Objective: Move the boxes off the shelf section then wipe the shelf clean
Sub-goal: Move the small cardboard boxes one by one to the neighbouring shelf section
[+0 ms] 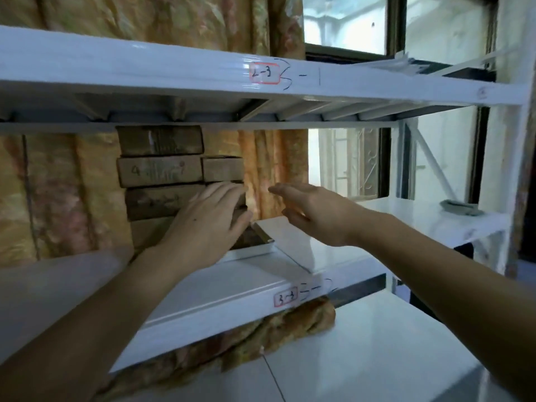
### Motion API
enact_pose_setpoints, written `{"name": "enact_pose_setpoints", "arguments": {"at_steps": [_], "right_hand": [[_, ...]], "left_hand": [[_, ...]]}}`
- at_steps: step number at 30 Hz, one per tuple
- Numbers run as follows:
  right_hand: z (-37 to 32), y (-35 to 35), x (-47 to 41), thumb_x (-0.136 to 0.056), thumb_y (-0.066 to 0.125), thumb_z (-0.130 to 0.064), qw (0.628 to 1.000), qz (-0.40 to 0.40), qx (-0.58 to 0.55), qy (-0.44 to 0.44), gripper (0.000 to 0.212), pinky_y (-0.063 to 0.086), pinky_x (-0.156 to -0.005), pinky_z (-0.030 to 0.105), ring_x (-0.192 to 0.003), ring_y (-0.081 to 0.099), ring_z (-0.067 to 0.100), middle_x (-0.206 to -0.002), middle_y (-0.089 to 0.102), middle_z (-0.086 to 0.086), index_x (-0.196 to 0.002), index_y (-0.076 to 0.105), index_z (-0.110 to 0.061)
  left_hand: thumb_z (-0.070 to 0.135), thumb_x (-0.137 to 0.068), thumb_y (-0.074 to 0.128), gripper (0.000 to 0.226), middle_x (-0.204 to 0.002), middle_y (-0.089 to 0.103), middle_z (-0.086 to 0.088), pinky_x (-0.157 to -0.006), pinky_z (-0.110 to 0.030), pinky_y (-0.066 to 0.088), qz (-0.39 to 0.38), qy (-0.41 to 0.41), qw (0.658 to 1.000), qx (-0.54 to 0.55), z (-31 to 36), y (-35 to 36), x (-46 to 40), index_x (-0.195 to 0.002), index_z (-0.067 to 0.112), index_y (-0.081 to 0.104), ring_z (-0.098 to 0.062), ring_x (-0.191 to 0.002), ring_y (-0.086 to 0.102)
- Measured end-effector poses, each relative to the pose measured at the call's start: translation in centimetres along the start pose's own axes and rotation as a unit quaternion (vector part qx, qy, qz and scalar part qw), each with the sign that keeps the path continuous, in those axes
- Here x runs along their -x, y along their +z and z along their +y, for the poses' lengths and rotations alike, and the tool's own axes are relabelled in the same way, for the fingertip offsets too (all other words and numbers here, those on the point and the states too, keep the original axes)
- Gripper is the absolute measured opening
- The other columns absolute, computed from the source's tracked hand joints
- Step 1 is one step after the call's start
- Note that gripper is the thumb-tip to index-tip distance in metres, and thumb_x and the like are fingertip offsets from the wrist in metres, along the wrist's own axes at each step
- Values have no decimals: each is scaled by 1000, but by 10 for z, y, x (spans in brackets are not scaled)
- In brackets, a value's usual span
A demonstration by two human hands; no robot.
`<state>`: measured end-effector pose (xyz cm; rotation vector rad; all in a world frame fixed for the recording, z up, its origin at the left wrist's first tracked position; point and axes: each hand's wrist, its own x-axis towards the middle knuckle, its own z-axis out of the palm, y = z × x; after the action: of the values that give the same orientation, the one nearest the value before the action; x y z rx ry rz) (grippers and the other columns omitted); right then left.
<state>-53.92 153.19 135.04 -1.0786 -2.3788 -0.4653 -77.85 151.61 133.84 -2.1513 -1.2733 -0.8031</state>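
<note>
Head view: the left hand [208, 219] lies flat against the brown boxes [162, 172] stacked at the shelf [232, 288] back, fingers straight, gripping nothing. The right hand [313, 210] hovers just beside it, its grip released. Best to clasp one box from both ends and lift it level.

Brown boxes [159, 169], white shelf [208, 288], orange-gold floral curtain [58, 184], red-bordered labels [264, 72]
</note>
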Motion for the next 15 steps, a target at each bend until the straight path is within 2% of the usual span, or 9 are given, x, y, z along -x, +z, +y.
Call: {"name": "enact_pose_setpoints", "arguments": {"at_steps": [4,8,15], "right_hand": [[58,-9,73,-103,41,-34,999,-38,-1,20,53,35,-110,34,-136,42,23,-156,36,1,-154,28,-23],[114,-16,140,-103,41,-37,996,-73,-27,40,55,26,-112,27,-142,32,17,-159,30,-3,-155,25,-24],[210,6,216,-101,44,-44,986,-125,-74,84,56,27,-115,32,-143,30,16,-159,29,-4,-153,29,-28]], "left_hand": [[48,-102,37,49,-146,44,5,-108,-35,33,-35,-11,999,31,80,38,-4,-143,22,42,-13,-135,34],[48,-102,37,49,-148,43,7,-111,-34,32,-62,-33,995,72,162,68,-12,-144,24,41,-12,-135,35],[52,-99,36,48,-150,41,13,-115,-33,30,-98,-47,990,88,255,142,-46,-144,34,39,-9,-136,35]]}}
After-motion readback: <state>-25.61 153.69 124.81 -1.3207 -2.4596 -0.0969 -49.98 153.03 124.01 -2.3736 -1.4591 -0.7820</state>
